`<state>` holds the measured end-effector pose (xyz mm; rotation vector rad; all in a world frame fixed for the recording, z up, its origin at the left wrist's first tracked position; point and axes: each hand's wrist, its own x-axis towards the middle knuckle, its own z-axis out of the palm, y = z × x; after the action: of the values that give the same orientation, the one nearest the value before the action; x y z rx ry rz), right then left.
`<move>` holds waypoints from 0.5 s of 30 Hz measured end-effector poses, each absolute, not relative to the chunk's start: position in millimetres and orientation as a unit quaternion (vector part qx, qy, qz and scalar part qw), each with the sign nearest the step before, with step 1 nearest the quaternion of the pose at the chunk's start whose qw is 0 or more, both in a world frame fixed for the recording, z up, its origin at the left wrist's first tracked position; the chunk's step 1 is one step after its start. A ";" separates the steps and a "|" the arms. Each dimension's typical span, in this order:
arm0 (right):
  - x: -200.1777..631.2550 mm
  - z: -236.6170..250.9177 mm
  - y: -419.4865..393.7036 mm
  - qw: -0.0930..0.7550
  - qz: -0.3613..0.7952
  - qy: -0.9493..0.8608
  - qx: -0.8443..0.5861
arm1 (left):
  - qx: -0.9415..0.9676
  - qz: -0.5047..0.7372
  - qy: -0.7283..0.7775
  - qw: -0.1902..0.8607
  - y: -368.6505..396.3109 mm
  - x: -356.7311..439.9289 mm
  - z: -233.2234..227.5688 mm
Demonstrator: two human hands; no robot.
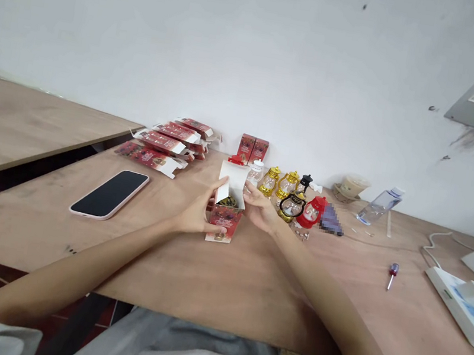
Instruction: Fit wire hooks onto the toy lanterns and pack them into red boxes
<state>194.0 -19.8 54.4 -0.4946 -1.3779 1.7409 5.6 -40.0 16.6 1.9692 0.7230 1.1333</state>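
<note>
A red printed gift box (224, 223) stands upright on the table with its white top flap (233, 176) raised. Inside its open top, part of a dark and gold item (228, 201) shows; most of it is hidden. My left hand (201, 211) is wrapped around the box's left side, thumb across the front. At the upper right edge, the fingers of my right hand (259, 207) close on the box's side flap. Just beyond my right hand are several small lanterns: a white one (256, 171), gold ones (269, 181), black ones (292, 206) and a red one (312, 212).
Flattened red cartons (157, 142) are stacked at the back left, above a phone (109, 193). Two closed red boxes (253, 149) stand by the wall. Rightward lie a lidded cup (352, 187), a water bottle (379, 206), a screwdriver (392, 276) and a power strip (463, 306).
</note>
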 end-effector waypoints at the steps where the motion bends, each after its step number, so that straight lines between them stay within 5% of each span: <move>1: 193.1 54.8 -20.5 0.417 0.693 -0.553 -0.198 | 0.761 0.439 0.288 0.381 -40.3 5.7 18.4; 15: 196.0 70.2 -34.6 0.406 0.501 -0.747 -0.160 | 0.798 0.447 0.280 0.291 -33.5 3.1 5.1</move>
<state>196.0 -34.6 70.2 -0.4036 -1.8842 1.2648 3.1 -33.5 5.1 2.1287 0.7458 1.1926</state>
